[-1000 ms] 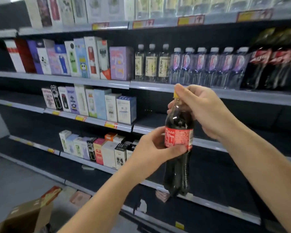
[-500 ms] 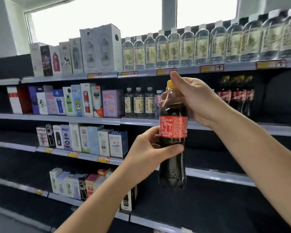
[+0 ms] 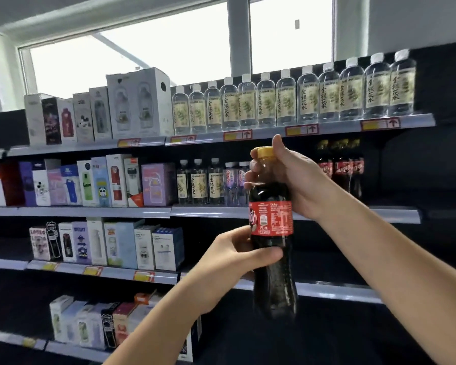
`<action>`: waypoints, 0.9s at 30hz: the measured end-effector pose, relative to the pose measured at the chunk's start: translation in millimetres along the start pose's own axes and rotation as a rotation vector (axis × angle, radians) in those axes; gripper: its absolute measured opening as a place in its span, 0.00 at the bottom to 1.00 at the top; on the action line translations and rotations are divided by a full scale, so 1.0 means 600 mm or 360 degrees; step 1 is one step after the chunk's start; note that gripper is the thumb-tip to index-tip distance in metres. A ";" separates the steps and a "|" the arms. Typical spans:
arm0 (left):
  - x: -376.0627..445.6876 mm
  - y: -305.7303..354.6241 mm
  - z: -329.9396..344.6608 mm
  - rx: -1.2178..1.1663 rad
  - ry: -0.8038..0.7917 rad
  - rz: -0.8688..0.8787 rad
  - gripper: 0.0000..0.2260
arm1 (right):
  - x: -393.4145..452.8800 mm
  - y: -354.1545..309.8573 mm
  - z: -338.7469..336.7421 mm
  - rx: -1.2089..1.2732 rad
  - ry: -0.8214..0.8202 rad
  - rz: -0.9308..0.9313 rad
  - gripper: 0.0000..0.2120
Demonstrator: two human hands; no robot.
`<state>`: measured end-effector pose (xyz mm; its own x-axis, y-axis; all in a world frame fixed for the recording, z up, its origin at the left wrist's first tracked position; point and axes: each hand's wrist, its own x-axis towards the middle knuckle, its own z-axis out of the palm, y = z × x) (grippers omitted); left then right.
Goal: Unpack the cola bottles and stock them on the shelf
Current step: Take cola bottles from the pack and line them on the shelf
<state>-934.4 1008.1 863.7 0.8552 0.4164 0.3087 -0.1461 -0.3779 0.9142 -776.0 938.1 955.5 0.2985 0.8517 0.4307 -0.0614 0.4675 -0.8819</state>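
I hold one cola bottle [image 3: 271, 217] upright in front of the shelving; it is dark, with a red label and a yellow cap. My left hand [image 3: 229, 262] grips its waist just under the label. My right hand [image 3: 292, 180] curls round the neck and shoulder, thumb up beside the cap. Three more cola bottles [image 3: 340, 167] stand on the second shelf [image 3: 395, 216] to the right, behind my right wrist. The bottle in my hands hangs in the air in front of that shelf's edge.
Clear water bottles [image 3: 287, 101] line the top shelf. Boxed flasks [image 3: 95, 183] fill the left halves of the shelves, with small water bottles [image 3: 200, 183] beside them. Dark bare shelf space lies right of the stocked colas and on the lower right shelves.
My view has tilted upward, so the top shelf and window now show. The bottle has risen with both hands, from the lower shelves toward the second shelf. Both grips are unchanged.
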 end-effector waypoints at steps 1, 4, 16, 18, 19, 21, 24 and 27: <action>0.004 -0.004 0.008 -0.0001 -0.0010 -0.0006 0.11 | -0.003 0.004 -0.008 0.0054 0.0014 0.0015 0.22; 0.018 -0.018 0.046 0.0106 0.0203 0.0034 0.10 | -0.018 0.014 -0.038 -0.0095 0.0124 0.0059 0.26; 0.180 -0.054 0.180 0.0430 0.0714 -0.0114 0.20 | -0.087 0.077 -0.178 -0.1626 0.0539 0.0014 0.38; 0.227 -0.056 0.201 0.0294 0.0617 -0.0130 0.20 | -0.072 0.067 -0.228 -0.1659 0.0567 -0.0004 0.37; 0.250 -0.056 0.207 0.0186 0.0553 -0.0117 0.20 | -0.065 0.060 -0.253 -0.1641 0.0556 -0.0013 0.36; 0.298 -0.050 0.217 0.0043 0.0401 -0.0080 0.19 | -0.047 0.042 -0.315 -0.1588 0.0543 -0.0045 0.35; 0.353 -0.052 0.227 0.0096 0.0349 -0.0038 0.22 | -0.015 0.015 -0.402 -0.1521 0.0562 -0.0057 0.31; 0.399 -0.067 0.239 0.0084 0.0367 -0.0009 0.22 | 0.027 -0.009 -0.497 -0.1488 0.0651 -0.0090 0.32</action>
<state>-652.3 1004.3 863.5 0.7188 0.5943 0.3607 -0.1102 -0.4149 0.9032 -486.5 879.0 910.0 0.5909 0.6061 0.5325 0.6786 -0.0164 -0.7343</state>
